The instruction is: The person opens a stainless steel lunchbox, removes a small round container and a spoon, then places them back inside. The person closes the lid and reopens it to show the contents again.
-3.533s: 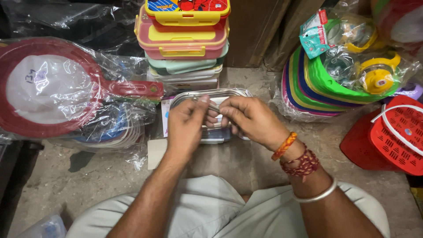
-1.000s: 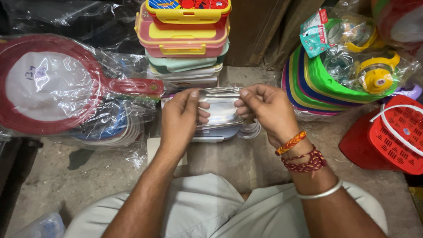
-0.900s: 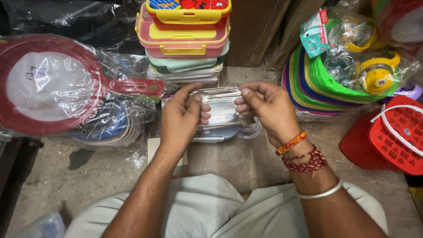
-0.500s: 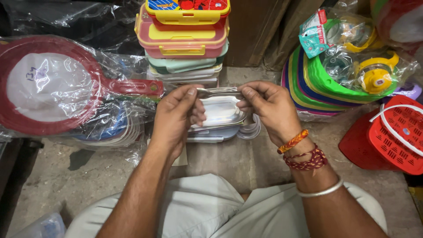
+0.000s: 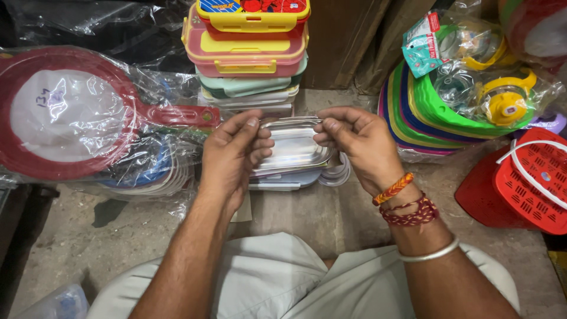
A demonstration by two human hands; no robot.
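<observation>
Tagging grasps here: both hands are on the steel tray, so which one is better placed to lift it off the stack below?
Left, probably. The left hand wraps the steel tray's side with fingers under its rim, while the right hand only pinches the far edge with its fingertips.

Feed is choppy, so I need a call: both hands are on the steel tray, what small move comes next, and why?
Probably lift the steel tray slightly clear. The left hand and right hand pinch its opposite ends, and it sits tilted over the pale container beneath.
</observation>
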